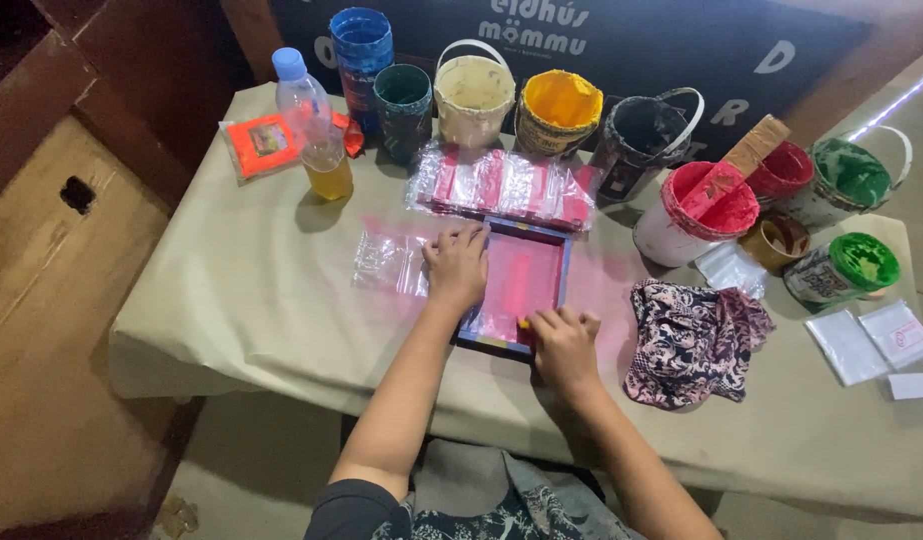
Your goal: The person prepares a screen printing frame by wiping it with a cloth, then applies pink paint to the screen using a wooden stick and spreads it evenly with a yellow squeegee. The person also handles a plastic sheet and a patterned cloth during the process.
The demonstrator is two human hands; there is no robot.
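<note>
Near the table's (241,300) front edge, left hand (456,265) presses flat on the frame (526,285); right hand (564,345) grips its near corner.

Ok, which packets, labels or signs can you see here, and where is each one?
Dark banner: along the back wall, white lettering.
Orange packet: far left, beside the clear bottle.
Clear bags with red prints: stacked beyond the pink screen frame.
White labelled packets: right edge, flat.
Green tin's paper label: right, pale wrap.

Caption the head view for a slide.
Left hand steadies a pink-stained screen frame while right hand grips its near edge.
</note>
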